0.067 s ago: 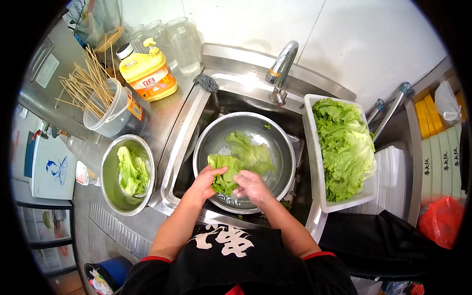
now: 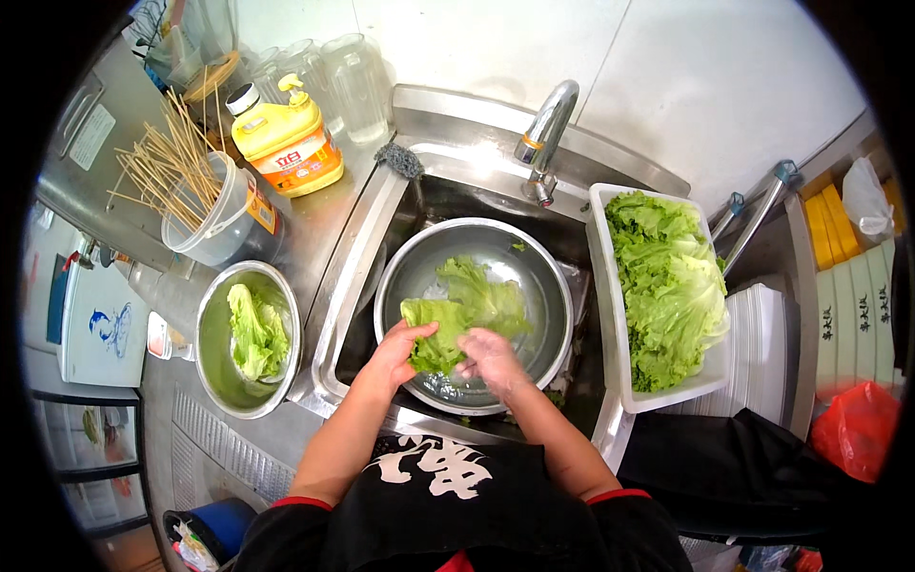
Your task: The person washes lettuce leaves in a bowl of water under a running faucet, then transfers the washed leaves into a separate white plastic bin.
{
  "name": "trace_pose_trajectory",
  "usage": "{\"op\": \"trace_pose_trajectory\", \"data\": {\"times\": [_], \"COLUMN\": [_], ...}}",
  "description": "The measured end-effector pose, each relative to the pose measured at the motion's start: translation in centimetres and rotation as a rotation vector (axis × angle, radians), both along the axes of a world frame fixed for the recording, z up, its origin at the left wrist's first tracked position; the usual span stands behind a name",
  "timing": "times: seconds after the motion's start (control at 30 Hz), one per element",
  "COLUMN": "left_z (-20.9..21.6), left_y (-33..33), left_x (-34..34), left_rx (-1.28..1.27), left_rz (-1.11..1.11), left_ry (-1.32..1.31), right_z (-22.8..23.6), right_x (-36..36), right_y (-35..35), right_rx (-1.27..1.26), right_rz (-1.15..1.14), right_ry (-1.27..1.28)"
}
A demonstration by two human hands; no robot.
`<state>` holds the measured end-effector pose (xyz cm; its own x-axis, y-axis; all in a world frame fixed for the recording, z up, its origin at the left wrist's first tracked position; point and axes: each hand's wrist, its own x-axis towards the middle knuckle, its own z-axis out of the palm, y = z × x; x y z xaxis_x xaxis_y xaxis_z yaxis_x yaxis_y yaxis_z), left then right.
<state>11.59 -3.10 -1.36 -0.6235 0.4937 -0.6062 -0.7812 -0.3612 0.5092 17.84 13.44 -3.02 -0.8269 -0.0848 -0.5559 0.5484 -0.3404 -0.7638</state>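
A large steel basin (image 2: 389, 355) of water sits inside the sink. Over its near side, my left hand (image 2: 394, 355) grips a green lettuce leaf (image 2: 437, 322), its thumb lying across the top. My right hand (image 2: 490, 358) is at the leaf's right edge, fingers curled against it; the fingertips are partly hidden and slightly smeared. Another lettuce leaf (image 2: 496, 297) floats in the water just beyond. On the counter to the left, a smaller steel bowl (image 2: 212, 353) holds lettuce (image 2: 257, 334). A white tub (image 2: 624, 372) at the sink's right edge is heaped with lettuce leaves (image 2: 667, 296).
A faucet (image 2: 548, 124) arches over the sink's back, with a steel scouring pad (image 2: 398, 160) on the rim. Back left stand a yellow detergent bottle (image 2: 286, 143), glass jugs (image 2: 355, 91) and a bucket of wooden skewers (image 2: 195, 229). Black cloth (image 2: 734, 467) lies at the right.
My right hand has shifted slightly right, its fingers drawn more closely together at the leaf's edge. The leaf in my left hand has moved a little; everything else stays put.
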Motion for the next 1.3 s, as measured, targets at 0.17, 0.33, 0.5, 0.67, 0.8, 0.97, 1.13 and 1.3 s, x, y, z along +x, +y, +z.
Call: {"op": "trace_pose_trajectory", "data": {"times": [0.17, 0.33, 0.5, 0.67, 0.8, 0.97, 1.13, 1.3], "left_z": [-0.5, -0.5, -0.1, -0.3, 0.8, 1.4, -0.6, -0.3], "left_y": [-0.4, 0.3, 1.1, 0.6, 1.2, 2.0, 2.1, 0.5], "left_x": [-0.6, -0.1, 0.4, 0.5, 0.4, 1.0, 1.2, 0.3], "left_rx": [-0.033, -0.105, -0.251, -0.312, -0.312, -0.381, -0.289, -0.096], "left_rz": [0.062, 0.117, 0.104, 0.016, 0.043, 0.002, 0.085, 0.12], "left_ry": [-0.009, 0.065, 0.179, 0.276, 0.055, 0.104, 0.256, 0.137], "right_z": [0.4, 2.7, 0.9, 0.3, 0.2, 1.5, 3.1, 8.0], "right_x": [0.2, 0.8, 0.1, -0.7, -0.2, 0.2, 1.4, 4.0], "right_y": [0.3, -0.8, -0.1, 2.2, 1.9, -1.2, -1.6, 2.2], "right_rx": [0.425, 0.949, 0.977, 0.496, 0.663, 1.165, 0.877, 0.315], "right_rz": [-0.024, 0.146, 0.133, 0.104, 0.093, 0.317, 0.105, 0.163], "right_ry": [0.198, 0.53, 0.597, 0.283, 0.562, 0.986, 1.06, 0.494]}}
